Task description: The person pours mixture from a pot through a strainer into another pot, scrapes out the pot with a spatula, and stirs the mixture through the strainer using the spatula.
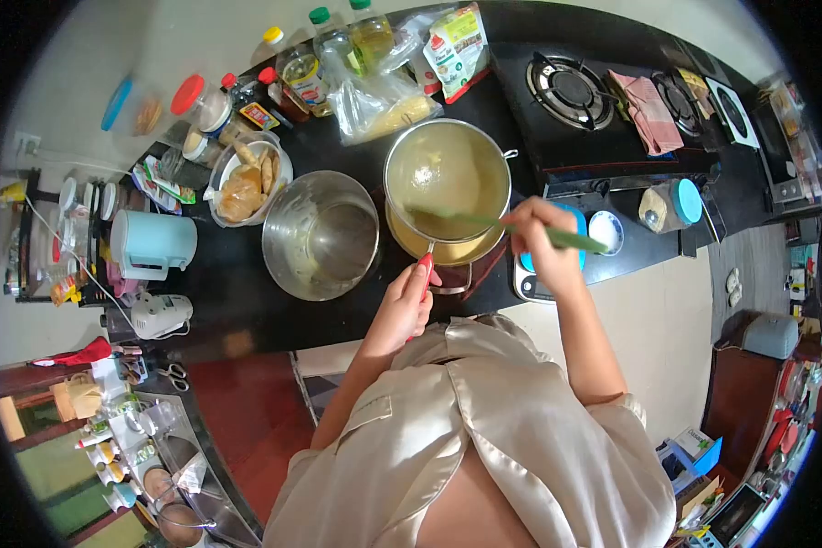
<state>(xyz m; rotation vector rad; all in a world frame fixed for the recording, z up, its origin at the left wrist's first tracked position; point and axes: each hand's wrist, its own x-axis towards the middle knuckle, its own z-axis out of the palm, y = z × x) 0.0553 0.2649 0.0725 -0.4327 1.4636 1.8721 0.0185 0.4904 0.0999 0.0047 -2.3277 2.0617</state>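
Note:
My left hand [409, 300] grips the red handle of a round metal sieve [447, 178], which rests on top of a pot of yellowish liquid [440, 248]. Pale yellow batter fills the sieve. My right hand [546, 248] holds a green spatula [502, 225], its blade pressed into the batter inside the sieve. An empty steel mixing bowl [321, 235] stands just left of the sieve on the black counter [237, 301].
A bowl of bread pieces [247, 179], a pale blue kettle [152, 243], a hand mixer [161, 315], bottles and bags [374, 100] crowd the counter's left and back. A gas stove [571, 91] with a pink cloth [648, 111] lies to the right.

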